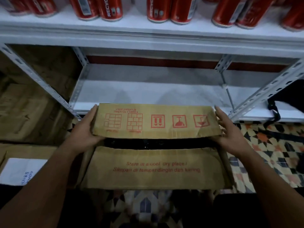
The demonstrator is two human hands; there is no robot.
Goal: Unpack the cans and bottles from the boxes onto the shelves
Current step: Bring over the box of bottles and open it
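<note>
- dim room; patterned tile floor (271, 150) in black, orange and pale shapes, seen to the right and below the box.
- white metal shelf rack (148, 35) with slotted angle posts fills the upper half of the view.
- upper shelf carries a row of red cans (167, 10), upright, in pairs and small groups; only their lower parts are in frame.
- lower shelf board (148, 94) sits just beyond the box; a dark strap or bag (278, 104) hangs at its right end.
- brown cardboard box (154, 168) on the floor in front of the rack, directly below the camera, near flap printed with red storage text.
- far flap (156, 120) of the box is lifted, showing red handling symbols upside down; a dark gap under it shows something black and glossy inside, contents not identifiable.
- left hand (85, 129) holds the left edge of the far flap, fingers straight along its side, thumb hidden under it.
- right hand (228, 129) holds the right edge of the same flap, fingers extended along the edge, palm against it.
- more brown cartons (24, 104) stacked to the left; a white paper sheet (21, 170) with blurred blue writing lies on one.
</note>
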